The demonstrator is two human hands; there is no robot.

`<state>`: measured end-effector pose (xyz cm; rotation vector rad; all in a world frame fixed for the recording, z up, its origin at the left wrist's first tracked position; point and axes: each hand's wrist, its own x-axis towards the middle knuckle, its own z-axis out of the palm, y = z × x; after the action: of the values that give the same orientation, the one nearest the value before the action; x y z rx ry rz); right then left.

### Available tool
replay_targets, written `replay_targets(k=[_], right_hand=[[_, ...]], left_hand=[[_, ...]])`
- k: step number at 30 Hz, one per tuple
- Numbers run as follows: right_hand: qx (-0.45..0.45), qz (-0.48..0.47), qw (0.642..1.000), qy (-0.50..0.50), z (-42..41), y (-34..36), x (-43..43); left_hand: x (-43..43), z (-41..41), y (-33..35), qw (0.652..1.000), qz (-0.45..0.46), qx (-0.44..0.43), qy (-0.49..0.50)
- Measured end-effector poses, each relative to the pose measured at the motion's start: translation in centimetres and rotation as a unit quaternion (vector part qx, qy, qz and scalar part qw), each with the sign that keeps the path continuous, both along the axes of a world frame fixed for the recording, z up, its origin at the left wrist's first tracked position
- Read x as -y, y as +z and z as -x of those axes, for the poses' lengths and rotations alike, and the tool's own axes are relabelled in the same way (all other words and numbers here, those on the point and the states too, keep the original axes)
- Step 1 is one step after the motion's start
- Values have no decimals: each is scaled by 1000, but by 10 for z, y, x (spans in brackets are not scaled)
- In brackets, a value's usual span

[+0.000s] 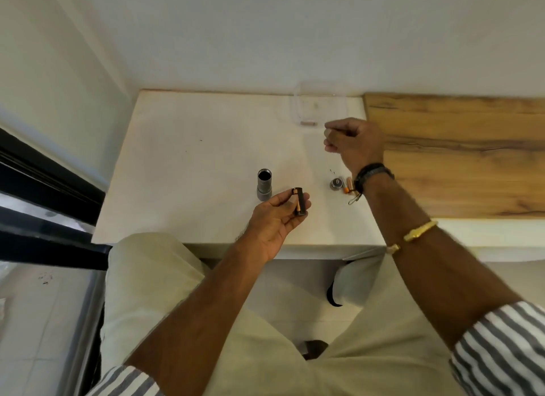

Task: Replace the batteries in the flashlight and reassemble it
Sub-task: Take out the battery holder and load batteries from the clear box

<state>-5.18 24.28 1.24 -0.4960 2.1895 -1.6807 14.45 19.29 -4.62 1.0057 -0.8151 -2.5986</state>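
The grey flashlight body (264, 185) stands upright on the white table (182, 165), its open end up. My left hand (275, 221) is raised just right of it, palm up, and grips a black battery holder (300, 201) with a copper-coloured battery showing in it. The flashlight's end cap (336, 184) lies on the table further right, beside loose orange-tipped batteries (348, 186) partly hidden by my right wrist. My right hand (354, 142) hovers beyond them, fingers curled, with nothing visible in it, next to a clear plastic container (320, 106).
The clear container stands at the table's back edge against the wall and holds a small brownish object (308, 123). A wooden board (460, 153) covers the surface to the right. A dark window frame (44, 195) runs along the left. My knees sit under the table's front edge.
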Motion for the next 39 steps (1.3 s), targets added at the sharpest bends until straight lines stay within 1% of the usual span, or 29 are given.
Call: replay_targets(k=[2,4,6,9,13,16,19,21,25,27,33,37,39], right_hand=[[-49,-53,997,17,21,0,19],[-106,-111,987,42,40,0,36],[-156,-161,972,69,59,0,52],[-204,-242,942,113,79,1,73],[-227,-337,897,173,97,2,99],[-240,-405,853,226,103,0,115],[-259,-445,813,271,106,-5,125],[-266,-453,802,284,107,-8,128],[-275,-452,800,285,105,-10,127],[-275,-446,806,275,103,-11,124],[-266,-405,848,217,96,4,108],[-261,-336,888,175,81,16,87],[-240,-286,913,166,67,21,72]], left_hand=[[2,3,0,1000,-14,-5,10],[4,6,-2,999,-24,-8,19],[7,8,-4,999,-30,-7,24],[10,9,-6,999,-29,-4,24],[11,10,-8,999,-28,-6,19],[10,10,-7,999,-32,-12,17],[8,10,-6,999,-38,-13,10],[8,11,-6,999,-46,-14,11],[10,11,-4,998,-55,-17,17],[10,11,-3,998,-58,-18,17],[8,10,0,998,-54,-20,12],[7,7,3,999,-40,-16,1],[8,6,5,999,-42,-19,2]])
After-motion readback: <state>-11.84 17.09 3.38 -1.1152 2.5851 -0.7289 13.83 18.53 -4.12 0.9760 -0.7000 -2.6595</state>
